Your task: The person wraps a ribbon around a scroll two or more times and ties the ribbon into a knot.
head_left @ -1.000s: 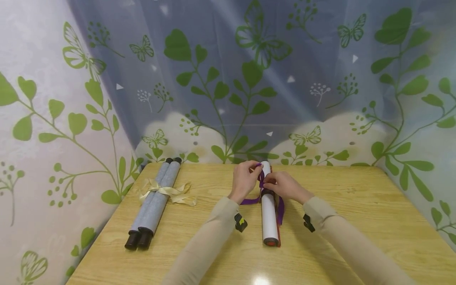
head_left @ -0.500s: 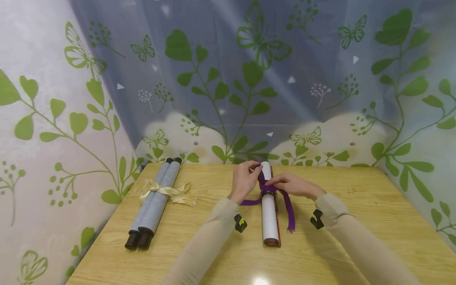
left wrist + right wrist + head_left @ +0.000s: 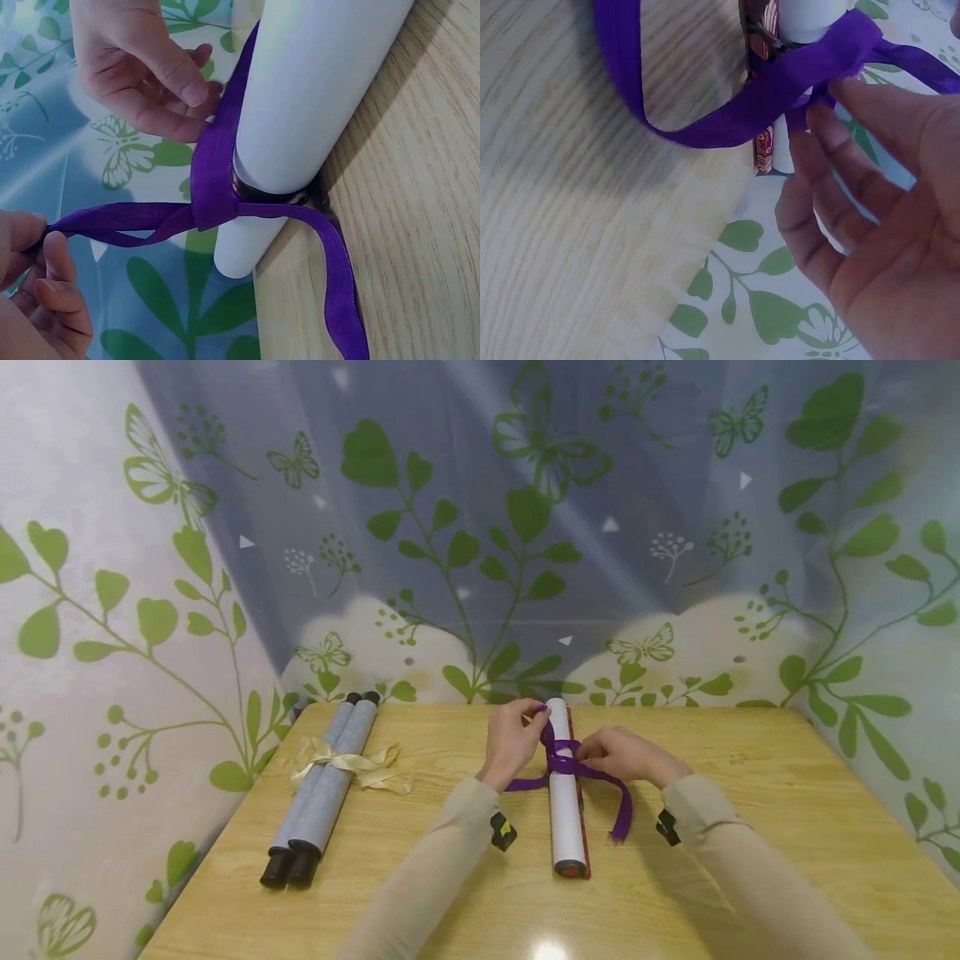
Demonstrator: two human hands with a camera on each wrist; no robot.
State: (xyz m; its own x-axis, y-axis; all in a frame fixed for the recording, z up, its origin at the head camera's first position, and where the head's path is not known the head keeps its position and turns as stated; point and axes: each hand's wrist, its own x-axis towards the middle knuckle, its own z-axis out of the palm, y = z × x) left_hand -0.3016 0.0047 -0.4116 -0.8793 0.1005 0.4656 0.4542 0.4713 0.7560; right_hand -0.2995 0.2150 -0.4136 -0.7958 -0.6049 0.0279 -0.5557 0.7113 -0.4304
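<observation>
A white rolled scroll (image 3: 567, 827) with a dark end lies lengthwise on the table, a red patterned edge (image 3: 764, 150) along its right side. Purple ribbon (image 3: 561, 766) wraps its middle over a dark band (image 3: 259, 191). My left hand (image 3: 513, 739), at the scroll's far left, pinches a ribbon loop drawn away from the knot. On the right side, my right hand (image 3: 628, 753) has thumb and forefinger together on the ribbon close to the knot. One ribbon tail (image 3: 622, 814) curves down on the right; another (image 3: 527, 784) lies to the left.
Two grey-blue scrolls (image 3: 324, 802) with dark knobs lie side by side on the left of the wooden table (image 3: 450, 893), tied with a cream ribbon (image 3: 356, 762). A patterned curtain (image 3: 480, 568) hangs right behind the table's far edge.
My right hand first drew back to the right, bringing the ribbon across the scroll, then took hold by the knot. The right tail now reaches farther out. My left hand keeps its pinch.
</observation>
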